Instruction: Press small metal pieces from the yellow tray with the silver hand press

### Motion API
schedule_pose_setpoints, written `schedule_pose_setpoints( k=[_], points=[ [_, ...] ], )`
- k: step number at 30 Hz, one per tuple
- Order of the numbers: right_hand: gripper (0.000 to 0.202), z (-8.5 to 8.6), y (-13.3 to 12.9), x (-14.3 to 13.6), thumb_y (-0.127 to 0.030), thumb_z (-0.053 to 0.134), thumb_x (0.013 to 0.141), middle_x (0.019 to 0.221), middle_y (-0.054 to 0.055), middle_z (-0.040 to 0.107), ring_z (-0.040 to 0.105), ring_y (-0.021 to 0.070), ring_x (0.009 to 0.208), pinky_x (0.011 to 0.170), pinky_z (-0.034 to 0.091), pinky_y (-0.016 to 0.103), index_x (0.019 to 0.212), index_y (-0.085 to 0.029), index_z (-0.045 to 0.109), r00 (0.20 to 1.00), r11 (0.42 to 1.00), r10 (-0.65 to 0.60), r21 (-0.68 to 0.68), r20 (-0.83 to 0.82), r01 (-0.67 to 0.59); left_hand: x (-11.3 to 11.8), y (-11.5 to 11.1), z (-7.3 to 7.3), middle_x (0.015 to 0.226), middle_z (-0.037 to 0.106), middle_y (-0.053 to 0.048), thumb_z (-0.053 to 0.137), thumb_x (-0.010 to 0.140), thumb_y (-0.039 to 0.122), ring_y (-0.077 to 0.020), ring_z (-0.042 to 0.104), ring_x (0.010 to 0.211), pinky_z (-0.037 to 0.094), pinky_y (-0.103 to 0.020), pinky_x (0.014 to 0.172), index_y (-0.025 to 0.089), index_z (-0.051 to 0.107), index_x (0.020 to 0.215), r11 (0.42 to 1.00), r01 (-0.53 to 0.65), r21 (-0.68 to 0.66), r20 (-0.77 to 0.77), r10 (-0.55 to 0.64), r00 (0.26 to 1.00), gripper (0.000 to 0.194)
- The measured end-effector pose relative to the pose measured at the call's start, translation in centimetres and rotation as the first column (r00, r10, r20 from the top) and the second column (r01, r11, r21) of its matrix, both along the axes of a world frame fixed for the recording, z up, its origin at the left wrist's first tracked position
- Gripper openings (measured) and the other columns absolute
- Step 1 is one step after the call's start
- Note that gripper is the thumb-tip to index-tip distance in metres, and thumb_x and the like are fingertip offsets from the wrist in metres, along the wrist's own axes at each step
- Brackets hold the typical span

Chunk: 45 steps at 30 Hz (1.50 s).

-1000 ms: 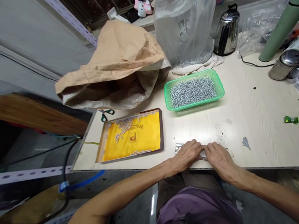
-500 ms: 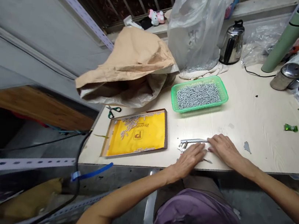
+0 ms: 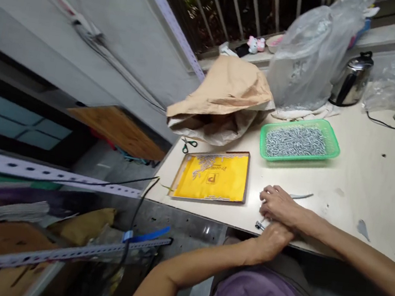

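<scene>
My left hand (image 3: pixel 276 238) is closed at the table's front edge, with a small metal tool (image 3: pixel 259 225) poking out past its fingers on the left. Just above and touching it, my right hand (image 3: pixel 278 206) has its fingers bent downward; what lies under them is hidden. A thin grey curved strip (image 3: pixel 303 196) shows behind the right hand, pointing right. To the left lies a shallow tray (image 3: pixel 246 186) with a yellow lining (image 3: pixel 229 182) and many small metal pins (image 3: pixel 204 163). Beyond the hands, a green basket (image 3: pixel 298 160) holds a heap of similar pins.
Green-handled scissors (image 3: pixel 188 145) lie behind the tray. An open brown paper bag (image 3: pixel 227 93), a clear plastic bag (image 3: pixel 300 69) and a steel kettle (image 3: pixel 352 81) stand along the back. A grey flat scrap (image 3: pixel 363 229) lies right. A black cable (image 3: pixel 137 208) hangs at the left edge.
The view has swung left. My right hand has moved left over the tool, and my left hand has drawn nearer the table edge, now below the right and closed.
</scene>
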State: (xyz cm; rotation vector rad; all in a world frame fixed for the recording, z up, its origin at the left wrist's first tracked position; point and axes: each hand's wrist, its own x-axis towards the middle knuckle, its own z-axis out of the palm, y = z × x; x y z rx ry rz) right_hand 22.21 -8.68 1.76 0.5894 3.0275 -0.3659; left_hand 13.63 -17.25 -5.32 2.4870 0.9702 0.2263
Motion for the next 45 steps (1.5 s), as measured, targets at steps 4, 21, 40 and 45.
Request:
schedule_pose_setpoints(
  k=[4, 21, 40, 45],
  points=[
    [0.015, -1.0, 0.4, -2.2, -0.021, 0.061, 0.082, 0.089, 0.008, 0.064, 0.047, 0.0219, 0.091, 0.073, 0.031, 0.035, 0.069, -0.020, 0.068, 0.992, 0.992, 0.122, -0.017, 0.035, -0.122, 0.2, 0.1, 0.0, 0.112, 0.064, -0.007, 0.041, 0.092, 0.012, -0.0184, 0.059, 0.102, 0.050, -0.035, 0.090, 0.020, 0.060, 0.112, 0.999, -0.054, 0.005, -0.048, 0.054, 0.997, 0.028],
    [0.022, 6.8, 9.7, 4.3, -0.031, 0.046, 0.092, 0.096, 0.012, 0.062, 0.056, 0.0276, 0.089, 0.075, 0.043, 0.041, 0.100, -0.019, 0.063, 0.705, 0.769, -0.371, 0.227, -0.604, 0.598, -18.0, 12.7, 6.6, 0.090, 0.066, -0.013, 0.050, 0.089, 0.024, -0.0228, 0.058, 0.090, 0.045, -0.032, 0.077, 0.012, 0.068, 0.081, 0.349, -0.900, 0.262, -0.071, 0.937, 0.342, 0.023],
    [0.018, -2.3, -7.2, 8.4, -0.011, 0.043, 0.091, 0.081, 0.005, 0.058, 0.055, 0.0157, 0.066, 0.058, 0.037, 0.027, 0.085, -0.018, 0.058, 0.865, 0.865, -0.490, -0.181, -0.108, 0.468, -10.3, 5.4, 7.3, 0.056, 0.058, 0.001, 0.058, 0.067, 0.034, -0.0087, 0.046, 0.045, 0.035, -0.019, 0.042, 0.013, 0.067, 0.070, 0.406, -0.644, -0.648, -0.014, 0.840, 0.543, 0.022],
    [0.019, -2.1, -7.2, 8.8, -0.008, 0.042, 0.089, 0.081, 0.005, 0.057, 0.051, 0.0159, 0.067, 0.060, 0.035, 0.028, 0.084, -0.017, 0.057, 0.873, 0.868, -0.484, -0.161, -0.056, 0.470, -6.8, 1.3, 4.9, 0.056, 0.059, 0.001, 0.061, 0.066, 0.035, -0.0086, 0.048, 0.051, 0.035, -0.018, 0.048, 0.014, 0.067, 0.065, 0.454, -0.633, -0.627, 0.028, 0.825, 0.564, 0.022]
  ],
)
